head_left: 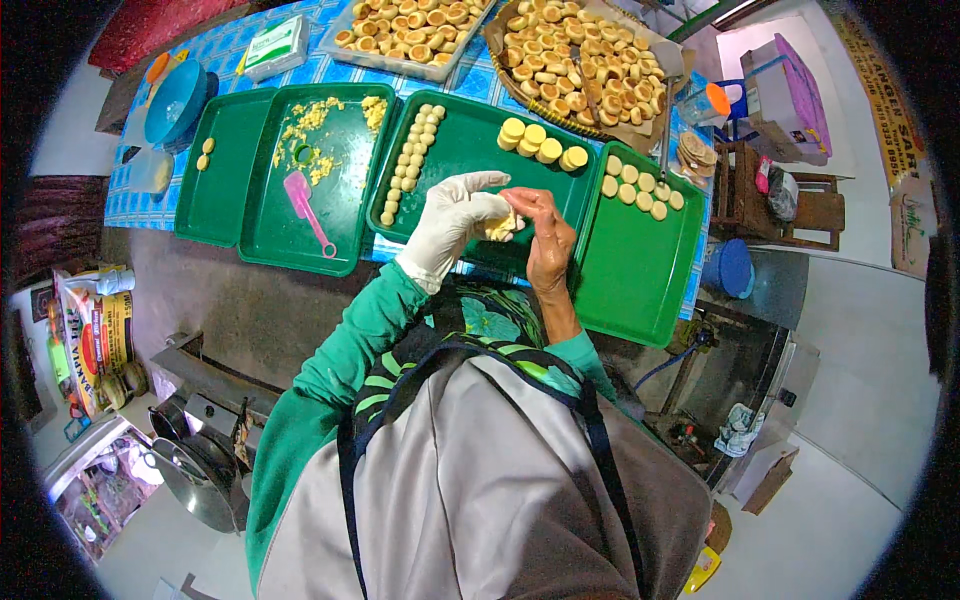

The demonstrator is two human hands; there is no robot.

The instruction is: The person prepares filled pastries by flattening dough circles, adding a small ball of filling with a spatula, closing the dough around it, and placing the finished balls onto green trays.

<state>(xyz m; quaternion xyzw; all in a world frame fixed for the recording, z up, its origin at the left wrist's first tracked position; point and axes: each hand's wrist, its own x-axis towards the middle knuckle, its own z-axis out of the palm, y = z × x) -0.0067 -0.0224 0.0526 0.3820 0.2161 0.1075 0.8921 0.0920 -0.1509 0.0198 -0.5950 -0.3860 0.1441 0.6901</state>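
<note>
My left hand [455, 222], in a white glove, and my bare right hand [547, 238] meet over a dark green tray [465, 135]. Between their curled fingers is a pale yellow piece of dough [499, 228], partly hidden by the fingers. On that tray, a double row of small dough balls [410, 165] runs down the left side, and stacked yellow discs [540, 145] sit at the right. The tray to the left holds yellow crumbly filling [310, 140] and a pink scoop [307, 212]. A brighter green tray [635, 270] on the right carries several pale dough discs [628, 173].
Behind the trays stand a plastic tub [440, 70] and a round woven tray [500, 75], both full of browned round pastries. At the far left, a blue bowl [176, 103] rests on the blue checked tablecloth [140, 205] near a narrow green tray [215, 190]. A wooden chair [735, 190] is at right.
</note>
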